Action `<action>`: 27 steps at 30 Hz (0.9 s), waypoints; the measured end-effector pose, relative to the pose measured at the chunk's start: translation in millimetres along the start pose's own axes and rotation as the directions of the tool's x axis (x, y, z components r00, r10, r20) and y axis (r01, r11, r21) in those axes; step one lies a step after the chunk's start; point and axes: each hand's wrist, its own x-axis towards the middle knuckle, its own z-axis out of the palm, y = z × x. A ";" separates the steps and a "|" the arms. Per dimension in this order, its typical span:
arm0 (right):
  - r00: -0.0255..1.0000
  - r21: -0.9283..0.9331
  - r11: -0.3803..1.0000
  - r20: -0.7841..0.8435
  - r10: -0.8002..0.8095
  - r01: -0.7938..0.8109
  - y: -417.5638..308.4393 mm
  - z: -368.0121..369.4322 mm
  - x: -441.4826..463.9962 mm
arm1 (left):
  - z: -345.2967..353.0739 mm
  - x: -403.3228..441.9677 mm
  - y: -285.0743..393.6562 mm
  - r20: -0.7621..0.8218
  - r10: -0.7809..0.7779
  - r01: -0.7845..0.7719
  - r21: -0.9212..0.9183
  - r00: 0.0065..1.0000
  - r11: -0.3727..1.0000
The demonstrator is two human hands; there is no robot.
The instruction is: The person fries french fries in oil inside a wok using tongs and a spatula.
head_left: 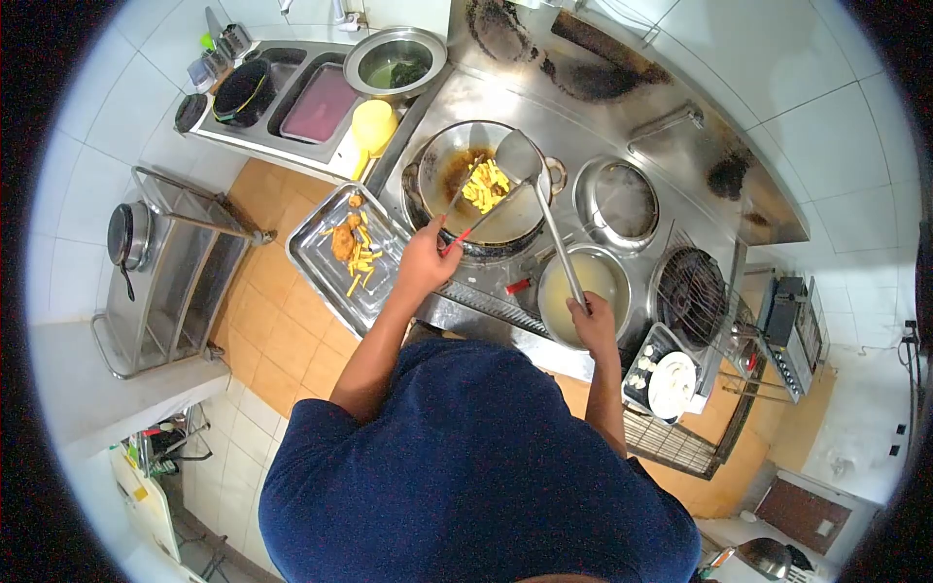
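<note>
My left hand [428,262] is closed on a pair of tongs [502,204] with red grips; their arms spread over the wok [431,194]. Yellow French fries [483,187] lie in a pile in brownish oil inside it. In my right hand [593,323] is the long metal handle of a wok spatula [559,238], its broad head above the far side of the wok, beside the fries. Below the right hand sits a pot of cloudy yellowish liquid [573,296]. Left of my left hand, a metal tray [316,262] holds more fries and browned fried pieces [344,241].
A steaming round pot [622,199] stands right of the wok, with a grill rack [688,291] beyond. A small tray with a white plate [673,386] is at the front right. Back left are a yellow scoop [373,124], a steel bowl [396,58] and sinks [321,102].
</note>
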 end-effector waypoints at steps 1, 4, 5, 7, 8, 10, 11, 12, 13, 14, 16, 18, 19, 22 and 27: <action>1.000 0.002 1.000 0.003 -0.004 0.004 2.2 -2.2 0.5 | -1.6 2.3 -0.4 0.019 -0.013 0.013 0.000 1.000 1.000; 1.000 -0.078 0.997 0.029 0.013 -0.011 3.6 -13.0 2.8 | -6.9 10.3 -7.6 0.045 -0.018 0.019 -0.010 0.999 1.000; 0.999 -0.073 0.997 0.037 0.019 -0.017 3.3 -16.9 2.2 | -5.4 12.2 -15.2 0.034 0.002 -0.001 -0.021 0.999 1.000; 0.998 -0.063 0.998 0.054 0.030 -0.026 -5.3 -26.2 1.4 | -11.3 16.4 -15.5 0.046 0.013 -0.011 -0.041 0.999 0.999; 0.997 -0.085 0.996 0.058 0.042 -0.037 -4.1 -29.4 2.2 | -15.5 18.1 -15.7 0.070 0.005 -0.002 -0.050 0.998 0.999; 0.995 -0.129 0.990 0.068 0.069 -0.060 -4.2 -35.0 2.6 | -22.5 21.6 -17.0 0.129 -0.028 0.037 -0.066 0.991 0.997; 0.996 -0.137 0.989 0.060 0.066 -0.057 -4.9 -36.0 1.8 | -24.9 23.6 -19.6 0.166 -0.054 0.067 -0.074 0.985 0.995; 0.997 -0.145 0.988 0.051 0.062 -0.054 -10.4 -37.9 0.7 | -26.4 25.4 -21.9 0.203 -0.079 0.097 -0.081 0.976 0.992; 0.997 -0.153 0.987 0.044 0.058 -0.050 -13.9 -39.2 0.3 | -26.6 26.9 -25.4 0.200 -0.054 0.074 -0.093 0.978 0.993; 0.998 -0.150 0.988 0.048 0.048 -0.040 -14.8 -40.1 0.7 | -25.9 27.9 -29.7 0.197 -0.030 0.052 -0.105 0.980 0.993; 0.998 -0.143 0.990 0.059 0.026 -0.017 -15.5 -41.3 2.1 | -28.6 28.7 -27.4 0.195 -0.020 0.041 -0.105 0.981 0.994; 0.998 -0.134 0.991 0.063 0.027 -0.019 -11.1 -40.4 3.8 | -33.0 29.6 -23.7 0.204 -0.047 0.065 -0.081 0.978 0.995; 0.998 -0.130 0.991 0.064 0.029 -0.020 -9.5 -39.9 4.2 | -34.2 30.5 -23.5 0.212 -0.043 0.061 -0.082 0.976 0.995; 0.998 -0.132 0.990 0.014 -0.056 0.057 -12.0 -39.9 3.2 | -35.2 34.8 -25.4 0.214 -0.017 0.037 -0.090 0.977 0.995; 0.999 -0.151 0.988 0.045 -0.008 0.015 -10.5 -41.6 6.5 | -38.4 38.8 -20.3 0.246 -0.006 0.029 -0.091 0.969 0.995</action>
